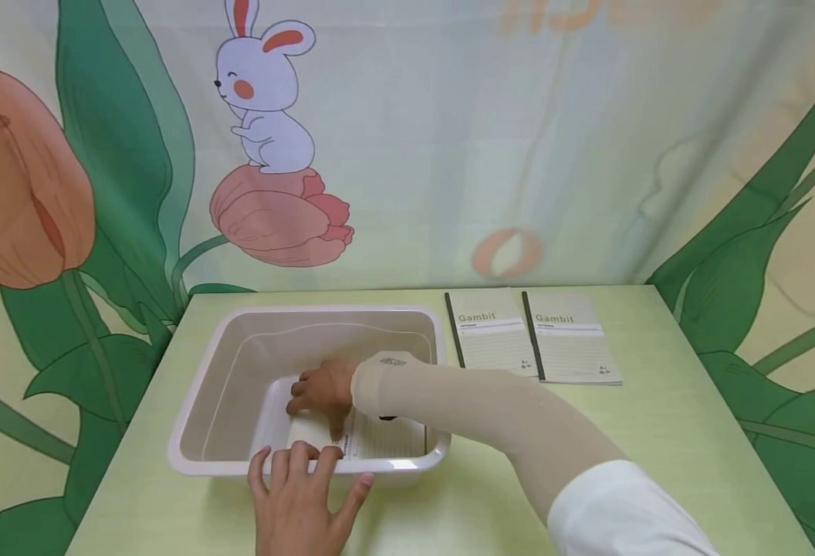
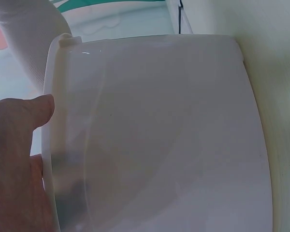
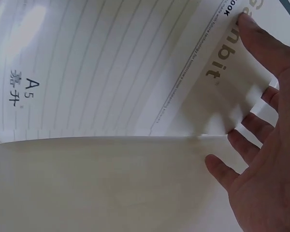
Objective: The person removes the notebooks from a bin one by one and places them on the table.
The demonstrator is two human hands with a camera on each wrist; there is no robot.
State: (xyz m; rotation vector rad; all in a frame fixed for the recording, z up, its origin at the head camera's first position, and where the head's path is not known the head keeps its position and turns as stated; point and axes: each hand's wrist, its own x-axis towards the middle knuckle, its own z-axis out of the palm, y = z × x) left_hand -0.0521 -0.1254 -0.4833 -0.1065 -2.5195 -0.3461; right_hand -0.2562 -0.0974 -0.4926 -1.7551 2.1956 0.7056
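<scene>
A pale plastic basin [image 1: 192, 417] stands on the table, its outer wall [image 2: 159, 121] filling the left wrist view. My left hand [image 1: 296, 494] grips the near rim, fingers hooked over it and thumb on the outside. Down inside the basin, my right hand [image 1: 324, 390] holds a "Gambit" notebook [image 3: 111, 72] by its edge. The thumb lies on the printed cover, and the other fingers are spread along the edge. Beside it in the basin lies another lined-cover notebook [image 1: 390, 439], partly hidden by the right forearm.
Two more notebooks, a left one [image 1: 491, 332] and a right one [image 1: 570, 340], lie side by side right of the basin on the light green table [image 1: 519, 494]. Behind the table hangs a backdrop [image 1: 407, 154] printed with a rabbit and tulips.
</scene>
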